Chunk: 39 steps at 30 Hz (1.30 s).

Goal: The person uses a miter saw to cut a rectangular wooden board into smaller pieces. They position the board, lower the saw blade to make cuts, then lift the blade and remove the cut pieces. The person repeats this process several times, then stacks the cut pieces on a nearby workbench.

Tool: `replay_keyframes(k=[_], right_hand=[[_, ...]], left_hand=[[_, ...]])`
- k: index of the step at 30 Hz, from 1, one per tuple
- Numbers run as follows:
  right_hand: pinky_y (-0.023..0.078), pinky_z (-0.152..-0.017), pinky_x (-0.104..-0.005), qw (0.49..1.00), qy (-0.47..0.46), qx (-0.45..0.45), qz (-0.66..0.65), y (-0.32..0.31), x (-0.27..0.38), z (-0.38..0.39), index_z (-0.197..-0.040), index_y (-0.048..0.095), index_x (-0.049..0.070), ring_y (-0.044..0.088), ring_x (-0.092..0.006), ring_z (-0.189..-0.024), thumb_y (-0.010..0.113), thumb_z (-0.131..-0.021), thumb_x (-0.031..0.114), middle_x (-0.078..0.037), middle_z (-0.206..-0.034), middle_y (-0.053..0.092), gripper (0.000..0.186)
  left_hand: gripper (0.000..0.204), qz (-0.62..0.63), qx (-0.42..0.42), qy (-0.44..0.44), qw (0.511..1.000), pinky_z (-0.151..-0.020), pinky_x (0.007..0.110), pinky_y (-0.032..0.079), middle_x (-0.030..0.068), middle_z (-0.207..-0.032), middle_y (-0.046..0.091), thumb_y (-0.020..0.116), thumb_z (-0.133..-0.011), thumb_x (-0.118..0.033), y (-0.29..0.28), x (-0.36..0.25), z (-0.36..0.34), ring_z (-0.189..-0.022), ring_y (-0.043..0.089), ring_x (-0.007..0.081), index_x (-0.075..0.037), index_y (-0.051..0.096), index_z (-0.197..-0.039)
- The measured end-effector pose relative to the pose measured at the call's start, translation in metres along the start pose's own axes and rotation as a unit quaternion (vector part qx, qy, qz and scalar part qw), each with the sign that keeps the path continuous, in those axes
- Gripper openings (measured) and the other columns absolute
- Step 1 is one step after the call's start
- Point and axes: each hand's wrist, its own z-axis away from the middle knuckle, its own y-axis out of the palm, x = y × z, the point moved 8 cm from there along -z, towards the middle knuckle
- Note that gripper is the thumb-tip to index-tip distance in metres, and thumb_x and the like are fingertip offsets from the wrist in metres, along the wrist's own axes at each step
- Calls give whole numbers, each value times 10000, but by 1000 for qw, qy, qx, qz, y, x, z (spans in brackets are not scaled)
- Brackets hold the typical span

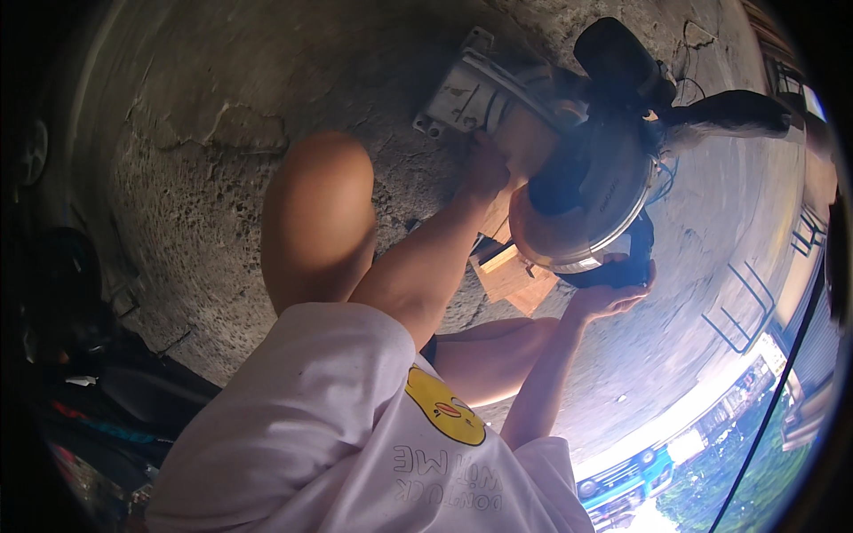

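A cut-off saw (586, 191) with a large round guard stands in front of me, right of the middle. My right hand (617, 299) is wrapped from below around the saw's black handle (631, 253) at its near side. At the saw's base my left hand (487, 166) is closed in shadow, by a flat tan wooden board (524, 142). What its fingers grip is too dark to make out. Just beyond that hand is the grey metal base part (462, 98). The blade is mostly hidden by the guard.
Wooden offcuts (515, 280) lie under the saw's near side, close to my legs. The rough concrete floor (195, 213) spreads around. A metal rack (742, 311) stands at the right, and a blue vehicle (626, 480) is outside. Dark items (115, 382) lie at the left.
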Motion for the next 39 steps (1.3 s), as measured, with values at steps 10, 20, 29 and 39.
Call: replay_keyframes(k=[10,20,29,39], right_hand=[[498,-490,-223,1000,5,-5,-26,-1,-2,1,-1220,472,32,587,-142,-623,165,-1030,510,-74,-735,574,599],[504,-490,-224,998,-22,4,-67,-1,-6,-1,-1214,474,24,593,-149,-653,197,-1034,501,-98,-823,573,581],[526,-491,-221,998,-32,30,-55,6,-1,-1,-1212,478,25,608,-152,-678,202,-1028,514,-111,-872,575,591],[567,-525,-222,999,-36,6,11,-2,-4,-1,-1212,478,16,615,-143,-671,170,-1025,521,-84,-849,580,621]], left_hand=[[561,43,66,-60,995,-868,445,481,277,-1125,530,715,-799,-165,-7,-8,1,-1071,566,418,22,343,-1175],[551,43,72,-40,996,-890,448,470,265,-1105,543,693,-814,-149,-10,-11,3,-1037,586,416,25,330,-1190],[524,-28,61,-21,998,-902,471,452,283,-1156,512,663,-838,-144,15,20,-11,-1113,543,427,31,328,-1202],[538,29,51,-40,997,-908,469,456,296,-1176,497,661,-850,-180,-11,-8,3,-1120,540,429,25,334,-1224]])
